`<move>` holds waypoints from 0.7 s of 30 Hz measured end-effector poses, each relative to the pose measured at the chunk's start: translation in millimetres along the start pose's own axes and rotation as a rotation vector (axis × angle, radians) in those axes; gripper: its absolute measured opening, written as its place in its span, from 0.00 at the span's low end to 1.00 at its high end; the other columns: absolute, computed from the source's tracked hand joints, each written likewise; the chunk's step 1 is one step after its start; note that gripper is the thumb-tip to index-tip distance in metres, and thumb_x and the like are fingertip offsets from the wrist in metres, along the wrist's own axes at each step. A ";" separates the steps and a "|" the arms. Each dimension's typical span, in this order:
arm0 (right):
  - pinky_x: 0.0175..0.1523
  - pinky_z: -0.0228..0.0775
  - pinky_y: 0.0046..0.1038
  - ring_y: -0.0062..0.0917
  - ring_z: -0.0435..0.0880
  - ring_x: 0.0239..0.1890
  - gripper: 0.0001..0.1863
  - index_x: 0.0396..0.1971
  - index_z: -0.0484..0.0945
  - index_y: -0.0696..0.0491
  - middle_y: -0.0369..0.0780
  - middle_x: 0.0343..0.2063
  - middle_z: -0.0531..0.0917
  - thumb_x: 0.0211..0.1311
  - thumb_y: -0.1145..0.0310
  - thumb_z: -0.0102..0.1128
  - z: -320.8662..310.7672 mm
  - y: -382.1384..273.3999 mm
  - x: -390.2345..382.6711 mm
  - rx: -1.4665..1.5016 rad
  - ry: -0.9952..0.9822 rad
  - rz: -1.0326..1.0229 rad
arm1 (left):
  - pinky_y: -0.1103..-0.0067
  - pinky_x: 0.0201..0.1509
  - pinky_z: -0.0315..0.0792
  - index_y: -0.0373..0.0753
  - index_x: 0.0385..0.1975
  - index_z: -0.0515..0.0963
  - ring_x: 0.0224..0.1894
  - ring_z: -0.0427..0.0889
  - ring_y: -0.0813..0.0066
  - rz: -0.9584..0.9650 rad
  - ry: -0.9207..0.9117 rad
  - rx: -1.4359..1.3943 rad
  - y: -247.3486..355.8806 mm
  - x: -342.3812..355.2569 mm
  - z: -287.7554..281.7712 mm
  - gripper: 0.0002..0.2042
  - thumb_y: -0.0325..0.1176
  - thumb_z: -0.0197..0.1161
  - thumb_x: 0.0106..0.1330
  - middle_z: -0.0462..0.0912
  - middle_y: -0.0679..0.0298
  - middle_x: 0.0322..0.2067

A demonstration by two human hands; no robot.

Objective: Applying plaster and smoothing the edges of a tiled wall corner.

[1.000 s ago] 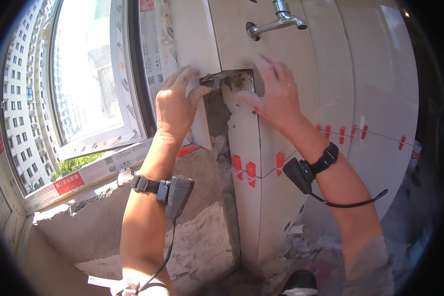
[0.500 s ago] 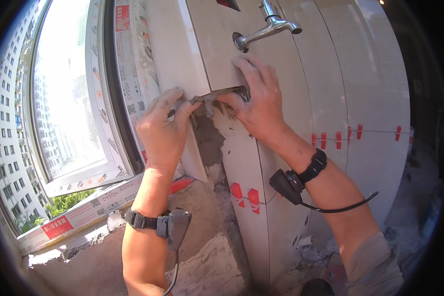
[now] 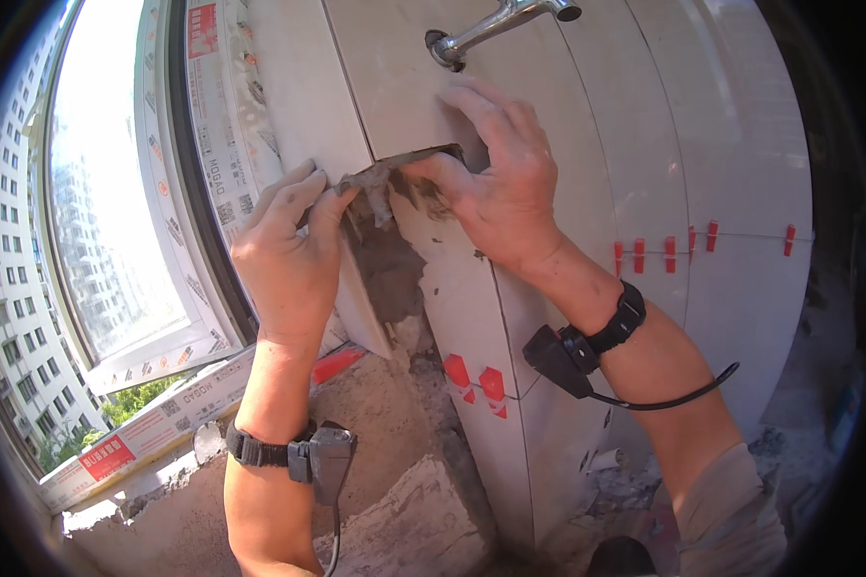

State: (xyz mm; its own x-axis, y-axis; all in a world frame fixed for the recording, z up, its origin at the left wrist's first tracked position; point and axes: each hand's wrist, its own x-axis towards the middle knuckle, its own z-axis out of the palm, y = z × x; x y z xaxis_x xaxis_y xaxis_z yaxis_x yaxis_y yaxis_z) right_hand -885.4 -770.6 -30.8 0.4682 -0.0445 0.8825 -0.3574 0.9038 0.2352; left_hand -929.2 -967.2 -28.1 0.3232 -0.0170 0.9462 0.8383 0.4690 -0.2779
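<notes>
Two large pale wall tiles meet at an outside corner: a narrow side tile (image 3: 303, 82) and a wider front tile (image 3: 404, 91). Below their lower edges, grey mortar (image 3: 390, 274) shows in a ragged opening. My left hand (image 3: 289, 250) pinches the side tile's lower edge, thumb by the mortar and fingers bent on the outer side. On the front tile, my right hand (image 3: 515, 188) hooks its thumb under the bottom edge while its fingers press the face. A lower tile (image 3: 476, 327), smeared with mortar, stands under the gap.
A chrome tap (image 3: 496, 29) juts out above my right hand. To the left, an open window (image 3: 125, 202) reaches close to my left hand. Red levelling clips (image 3: 671, 254) line a joint at right; red wedges (image 3: 492, 385) sit lower. Rough masonry (image 3: 356, 433) lies below.
The view has shifted, so tap and tiles appear higher and farther left. Both hands keep their grip on the tile edges, with little visible movement against the tiles.
</notes>
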 end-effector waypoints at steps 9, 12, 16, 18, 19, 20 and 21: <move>0.56 0.64 0.38 0.40 0.72 0.55 0.39 0.56 0.71 0.53 0.43 0.54 0.75 0.39 0.62 0.78 1.2 -11.1 7.6 -0.156 -0.132 -0.013 | 0.75 0.39 0.80 0.34 0.32 0.83 0.35 0.88 0.59 0.058 0.038 0.004 -1.5 -0.5 2.7 0.06 0.25 0.70 0.56 0.86 0.53 0.37; 0.58 0.65 0.39 0.42 0.71 0.57 0.42 0.58 0.70 0.53 0.44 0.56 0.74 0.38 0.63 0.79 5.6 -10.8 7.6 -0.188 -0.144 0.043 | 0.77 0.45 0.78 0.31 0.35 0.84 0.39 0.87 0.67 -0.014 -0.004 0.010 3.8 0.5 -2.5 0.07 0.22 0.69 0.57 0.87 0.52 0.38; 0.60 0.67 0.39 0.43 0.71 0.58 0.42 0.57 0.72 0.53 0.45 0.55 0.75 0.36 0.61 0.81 6.5 -11.1 5.9 -0.146 -0.114 0.083 | 0.77 0.44 0.79 0.30 0.34 0.83 0.38 0.88 0.66 -0.024 0.001 -0.008 0.5 -1.4 -0.8 0.06 0.22 0.69 0.57 0.87 0.51 0.38; 0.59 0.65 0.40 0.41 0.71 0.58 0.41 0.57 0.72 0.53 0.44 0.55 0.74 0.38 0.59 0.80 6.9 -9.4 5.0 -0.138 -0.116 0.080 | 0.76 0.44 0.79 0.30 0.34 0.83 0.38 0.88 0.66 -0.037 0.000 0.004 1.9 -1.9 -0.2 0.06 0.22 0.69 0.57 0.87 0.51 0.38; 0.58 0.63 0.41 0.40 0.70 0.58 0.40 0.56 0.72 0.52 0.42 0.54 0.74 0.39 0.57 0.79 6.8 -8.6 4.5 -0.131 -0.114 0.079 | 0.76 0.44 0.79 0.30 0.34 0.83 0.38 0.88 0.65 -0.016 0.007 0.015 2.0 -1.4 -1.0 0.06 0.22 0.69 0.57 0.87 0.51 0.38; 0.58 0.63 0.41 0.40 0.70 0.58 0.40 0.56 0.72 0.52 0.42 0.54 0.74 0.39 0.57 0.79 6.1 -8.3 4.8 -0.132 -0.114 0.077 | 0.76 0.44 0.80 0.30 0.34 0.84 0.38 0.88 0.65 0.007 0.014 0.024 2.2 -0.4 -1.4 0.06 0.22 0.69 0.57 0.87 0.51 0.38; 0.58 0.62 0.41 0.39 0.70 0.57 0.39 0.56 0.72 0.52 0.42 0.54 0.74 0.41 0.58 0.78 4.5 -7.7 5.3 -0.114 -0.119 0.079 | 0.76 0.43 0.80 0.31 0.34 0.84 0.39 0.88 0.64 0.007 0.010 0.018 2.9 -0.4 -0.4 0.07 0.23 0.70 0.57 0.87 0.50 0.38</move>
State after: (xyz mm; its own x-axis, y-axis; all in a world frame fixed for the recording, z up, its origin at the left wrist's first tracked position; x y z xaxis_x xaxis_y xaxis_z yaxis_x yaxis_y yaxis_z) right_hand -883.8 -779.7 -26.1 0.3414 -0.0155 0.9398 -0.2926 0.9484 0.1220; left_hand -926.8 -966.1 -29.4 0.3334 -0.0221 0.9425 0.8278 0.4854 -0.2814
